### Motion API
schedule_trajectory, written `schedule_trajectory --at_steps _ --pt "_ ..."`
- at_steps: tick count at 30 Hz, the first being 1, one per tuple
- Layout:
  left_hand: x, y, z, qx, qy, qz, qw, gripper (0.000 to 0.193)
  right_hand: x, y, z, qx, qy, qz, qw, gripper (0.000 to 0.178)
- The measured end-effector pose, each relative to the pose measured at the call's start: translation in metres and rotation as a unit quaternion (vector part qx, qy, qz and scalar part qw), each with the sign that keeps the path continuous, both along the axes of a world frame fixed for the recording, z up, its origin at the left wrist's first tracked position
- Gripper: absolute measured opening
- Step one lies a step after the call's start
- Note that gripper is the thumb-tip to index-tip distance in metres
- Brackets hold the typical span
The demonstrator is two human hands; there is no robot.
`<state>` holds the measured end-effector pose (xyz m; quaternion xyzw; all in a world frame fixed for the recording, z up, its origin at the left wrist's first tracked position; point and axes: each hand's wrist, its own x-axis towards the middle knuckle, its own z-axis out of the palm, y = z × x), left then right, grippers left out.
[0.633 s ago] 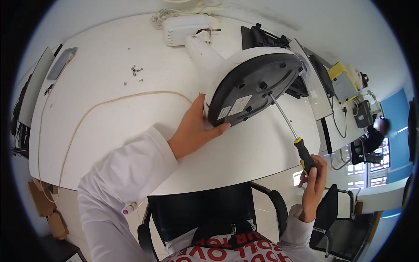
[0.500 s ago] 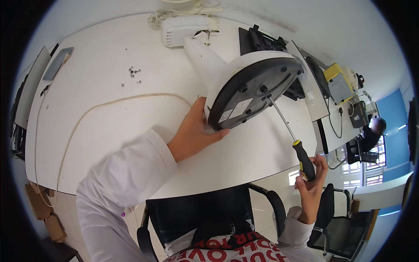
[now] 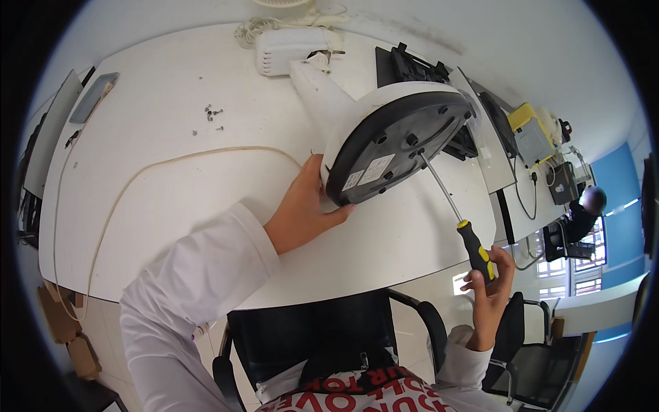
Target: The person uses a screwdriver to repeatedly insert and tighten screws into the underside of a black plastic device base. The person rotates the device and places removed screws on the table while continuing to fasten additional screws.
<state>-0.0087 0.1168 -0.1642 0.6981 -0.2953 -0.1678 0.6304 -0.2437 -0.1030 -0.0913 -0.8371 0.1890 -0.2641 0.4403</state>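
Note:
A white electric fan (image 3: pixel 321 96) lies tipped over on the table, its round base with the dark underside (image 3: pixel 395 154) turned toward me. My left hand (image 3: pixel 302 209) is closed on the lower left rim of that base, thumb along the near edge. In my right hand (image 3: pixel 491 278), the fingertips and thumb pinch the black and yellow handle of a screwdriver (image 3: pixel 472 247). Its long shaft slants up to the left, and the tip sits in a hole in the underside. Whether a screw is in that hole cannot be made out.
Several small screws (image 3: pixel 211 113) lie scattered at the left of the table (image 3: pixel 178 199). A pale cord (image 3: pixel 192 156) loops across it. At the far left stands a grey tray (image 3: pixel 93 99); an open black case (image 3: pixel 415 69) is behind the base. A black chair (image 3: pixel 312 336) is at the near edge.
The screwdriver handle has turned, showing more yellow on its right side, and shifted slightly left. My right fingers have changed position on it. My left hand and the fan stay nearly still.

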Motion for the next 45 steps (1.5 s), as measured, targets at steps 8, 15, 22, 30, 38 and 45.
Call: schedule_trajectory --at_steps 8,15,22,30,38,45 --pt "0.002 -0.001 -0.008 0.015 -0.018 0.005 1.0 0.074 0.007 0.014 0.008 0.011 -0.051 0.016 0.998 0.059" --pt "0.0 -0.001 -0.003 0.005 -0.021 0.007 1.0 0.072 -0.008 -0.01 0.005 0.147 0.025 -0.025 0.989 0.054" --pt "0.002 -0.002 -0.008 -0.002 -0.023 0.004 1.0 0.072 0.004 0.005 0.002 -0.089 -0.003 0.003 0.996 0.064" --pt "0.002 -0.005 -0.012 -0.053 -0.088 0.027 0.994 0.065 -0.005 -0.008 -0.005 0.016 0.007 -0.008 1.0 0.059" --pt "0.001 -0.004 -0.008 -0.048 -0.08 0.024 0.995 0.067 -0.007 -0.006 -0.003 -0.066 0.02 -0.022 0.997 0.053" --pt "0.004 -0.005 -0.012 -0.055 -0.088 0.025 0.994 0.067 0.0 0.005 0.002 -0.057 0.088 0.006 0.994 0.057"
